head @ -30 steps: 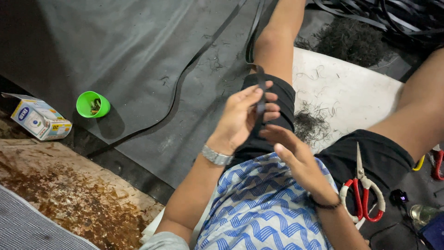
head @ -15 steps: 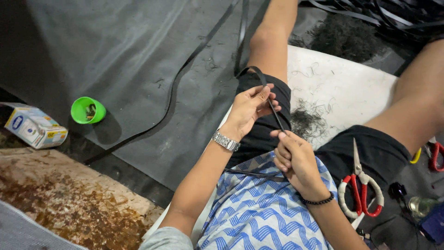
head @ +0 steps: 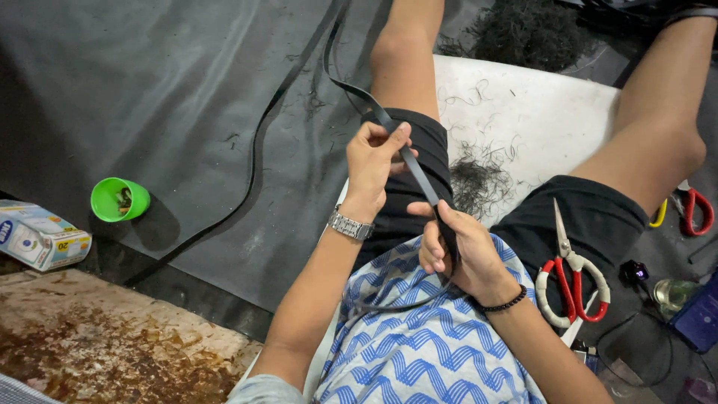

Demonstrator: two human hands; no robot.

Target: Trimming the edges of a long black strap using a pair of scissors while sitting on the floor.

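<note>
My left hand (head: 375, 158), with a metal watch on its wrist, pinches a long black strip (head: 416, 172) above my left thigh. My right hand (head: 456, 247), with a dark bead bracelet, is closed around the same strip lower down, over my blue wave-patterned shirt. The strip runs taut between the two hands, trails up across the dark sheet (head: 194, 97), and loops slack under my right hand.
Red-handled scissors (head: 572, 273) lie on my right thigh. A green cup (head: 118, 200) and a small carton (head: 39, 236) sit at the left. Black shavings (head: 479, 179) lie on the white board (head: 538, 120). Another red-handled tool (head: 695, 209) lies at the right edge.
Both hands have drawn the strip toward my body. My right hand has closed into a fist around it, and a slack loop now hangs below.
</note>
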